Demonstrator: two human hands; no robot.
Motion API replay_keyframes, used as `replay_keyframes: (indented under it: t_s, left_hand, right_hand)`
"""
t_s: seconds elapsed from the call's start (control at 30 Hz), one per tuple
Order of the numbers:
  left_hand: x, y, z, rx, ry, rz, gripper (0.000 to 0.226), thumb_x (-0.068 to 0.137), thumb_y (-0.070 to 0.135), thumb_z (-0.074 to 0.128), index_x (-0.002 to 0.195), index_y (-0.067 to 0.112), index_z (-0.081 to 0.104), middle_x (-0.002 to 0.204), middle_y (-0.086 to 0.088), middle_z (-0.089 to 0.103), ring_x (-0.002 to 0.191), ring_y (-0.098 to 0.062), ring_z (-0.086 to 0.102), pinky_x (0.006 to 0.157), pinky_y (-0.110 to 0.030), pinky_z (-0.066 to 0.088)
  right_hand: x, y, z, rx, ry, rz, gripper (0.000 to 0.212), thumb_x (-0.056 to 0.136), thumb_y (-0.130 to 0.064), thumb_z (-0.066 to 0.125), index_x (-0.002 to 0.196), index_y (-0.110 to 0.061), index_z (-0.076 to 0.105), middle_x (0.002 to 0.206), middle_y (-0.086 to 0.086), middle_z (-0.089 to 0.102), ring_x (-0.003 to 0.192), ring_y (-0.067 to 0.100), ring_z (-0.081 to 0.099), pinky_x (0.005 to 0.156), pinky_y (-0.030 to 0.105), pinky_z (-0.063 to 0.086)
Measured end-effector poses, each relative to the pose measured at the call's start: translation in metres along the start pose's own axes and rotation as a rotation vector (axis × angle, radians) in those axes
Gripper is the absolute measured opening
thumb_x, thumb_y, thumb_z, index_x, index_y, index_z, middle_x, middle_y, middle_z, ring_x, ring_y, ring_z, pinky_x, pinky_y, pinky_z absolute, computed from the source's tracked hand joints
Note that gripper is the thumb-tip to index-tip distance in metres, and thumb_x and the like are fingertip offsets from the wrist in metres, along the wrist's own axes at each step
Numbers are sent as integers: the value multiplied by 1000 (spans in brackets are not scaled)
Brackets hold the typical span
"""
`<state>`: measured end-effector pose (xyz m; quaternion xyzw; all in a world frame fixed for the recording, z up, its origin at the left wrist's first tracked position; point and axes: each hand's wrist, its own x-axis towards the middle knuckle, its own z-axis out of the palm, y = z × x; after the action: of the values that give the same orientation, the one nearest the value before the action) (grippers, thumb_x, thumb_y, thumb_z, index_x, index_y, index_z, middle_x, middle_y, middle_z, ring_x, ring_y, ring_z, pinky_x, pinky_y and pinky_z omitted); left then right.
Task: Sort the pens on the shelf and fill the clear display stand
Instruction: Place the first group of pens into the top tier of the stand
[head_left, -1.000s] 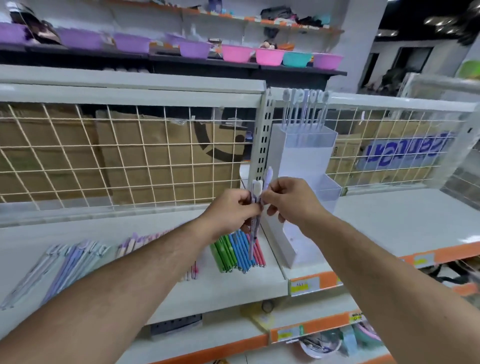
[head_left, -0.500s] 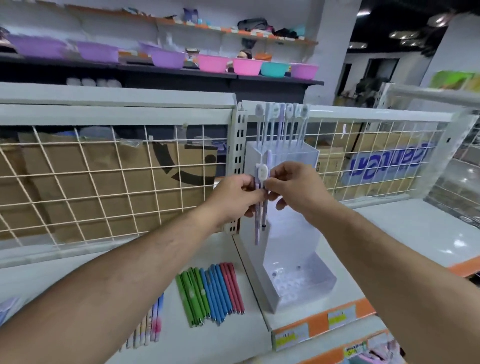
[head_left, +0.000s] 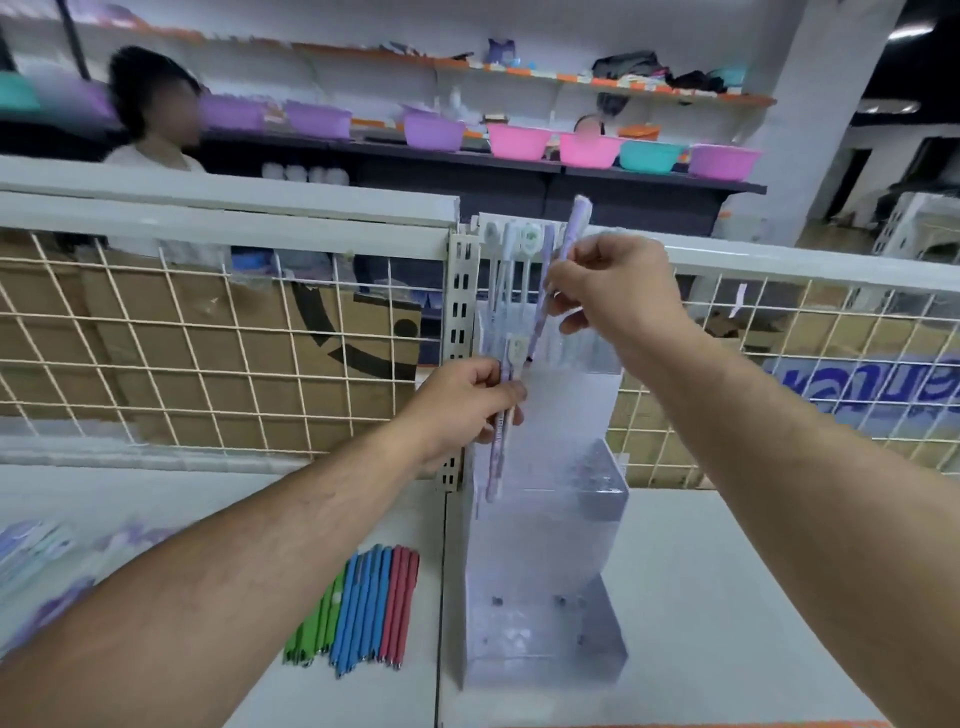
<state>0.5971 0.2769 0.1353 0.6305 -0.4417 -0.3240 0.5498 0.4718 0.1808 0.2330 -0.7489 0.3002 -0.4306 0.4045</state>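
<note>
pens (head_left: 511, 260) stand only in the top row of the clear display stand (head_left: 545, 545). your right hand (head_left: 618, 296) pinches a lilac pen (head_left: 574, 228) at twelve o'clock, left hand (head_left: 457, 405) grips spare pens (head_left: 493, 467); coloured pens (head_left: 358, 608) at seven o'clock wait, lower tiers bare.

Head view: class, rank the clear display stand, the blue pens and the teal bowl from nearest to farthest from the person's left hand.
1. Clear display stand, just right of the left hand.
2. Blue pens, lying flat below the hand.
3. Teal bowl, far behind, upper right.
</note>
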Motion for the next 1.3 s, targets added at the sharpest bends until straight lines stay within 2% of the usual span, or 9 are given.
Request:
replay_keyframes:
  t_s: [0.2,0.37,0.6,0.7,0.8,0.9,1.07,1.17,1.3]
  left_hand:
    - [-10,4,6,-77,116,18,9,99,19,57,96,16,65,82,-3,67,84,-21,64,74,-39,50]
    - [-12,4,6,-106,219,66,11,100,23,56,101,17,65,88,-4,66,90,-19,61,69,-35,52]
    - [-12,-5,3,-138,173,41,5,97,22,62,97,20,66,83,1,68,87,-14,65,71,-39,56]
    - [-11,-8,1,-118,143,41,4,96,21,63,94,19,66,77,4,69,82,-14,65,80,-47,57]
    - [-10,-9,1,-105,125,47,6,97,21,62,92,20,65,77,4,70,80,-15,65,83,-48,56]
    - [-9,-9,0,-84,111,55,9,98,22,61,89,23,64,79,2,70,80,-16,65,83,-48,56]
    - [-9,-9,0,-59,102,60,13,98,23,61,85,25,64,81,-1,71,79,-19,65,82,-48,55]
    - [-10,-8,1,-67,97,57,13,98,22,62,84,23,63,79,-2,70,80,-20,65,83,-50,55]
    - [-11,-6,2,-83,91,56,13,97,21,62,85,21,63,79,-3,70,80,-22,63,77,-45,52]
  right_hand:
    - [20,-9,1,62,44,-100,7,94,-8,66,92,-1,66,72,12,70,56,16,67,47,24,51]
    - [26,-7,10,45,19,-84,8,95,-9,66,93,-1,66,74,12,71,57,17,69,50,25,55]
    - [30,-12,18,-4,13,-68,9,96,-14,67,94,-6,66,80,12,72,64,21,74,52,28,59]
    - [31,-16,20,-21,11,-52,10,97,-15,67,97,-5,66,81,14,73,65,22,74,51,27,58]
    - [29,-17,20,-29,34,-42,10,96,-14,67,96,-5,66,78,13,73,65,22,74,53,29,60]
    - [28,-14,22,-54,48,-54,9,96,-14,68,93,-6,65,74,10,73,59,19,72,56,31,61]
    - [28,-9,26,-160,-1,-28,10,95,-12,68,88,-5,66,69,9,73,54,13,69,54,25,59]
    - [27,-2,30,-255,-39,-1,15,93,-14,72,82,-6,66,70,10,73,59,18,72,57,32,62]
    - [26,8,36,-398,-36,6,25,88,-24,78,73,-10,63,72,11,71,68,24,74,65,41,63]
